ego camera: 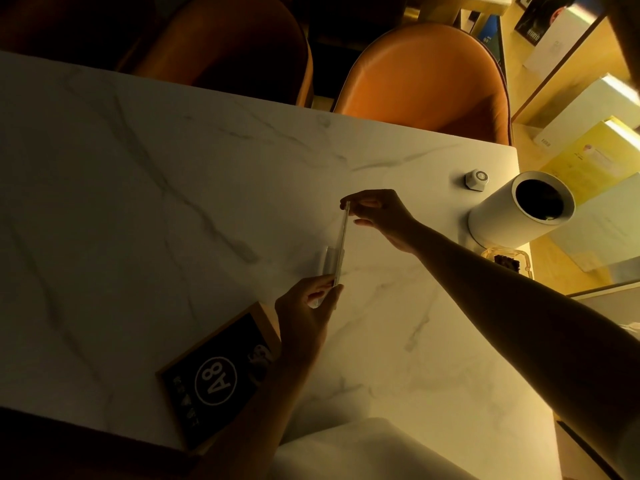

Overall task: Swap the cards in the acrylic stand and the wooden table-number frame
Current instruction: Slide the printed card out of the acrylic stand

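— Since you're standing closer, what's nearest the person on the table (104, 202)?

— The wooden table-number frame (221, 374). It lies flat near the front edge, left of centre, its dark "A8" card face up. The left forearm crosses its right corner, but neither hand is touching it.

— And the hands?

— Both are on the acrylic stand (337, 249), just beyond the frame and to its right. It stands on edge, seen almost edge-on, so it reads as a thin clear strip. Its long axis runs from near to far, leaning slightly right at the far end.

— Who has which end?

— The left hand (306, 315) has the near end, fingers closed narrowly around the clear foot. The right hand (379, 216) reaches in from the right and pinches the far top corner between thumb and fingertips, the other fingers loosely curled.

— Is there a card inside?

— I can't tell from here; the sheet is too thin and the light too dim.

— What does the next move hinge on?

— I'd guess on that axis. Any card would slide out along or up from the slot, so the right hand at the far end would likely pull while the left steadies the base. The frame sits nearer the left hand.

— Further out?

— A white cylinder (519, 206) at the right edge, and orange chairs (426, 71) across the table.
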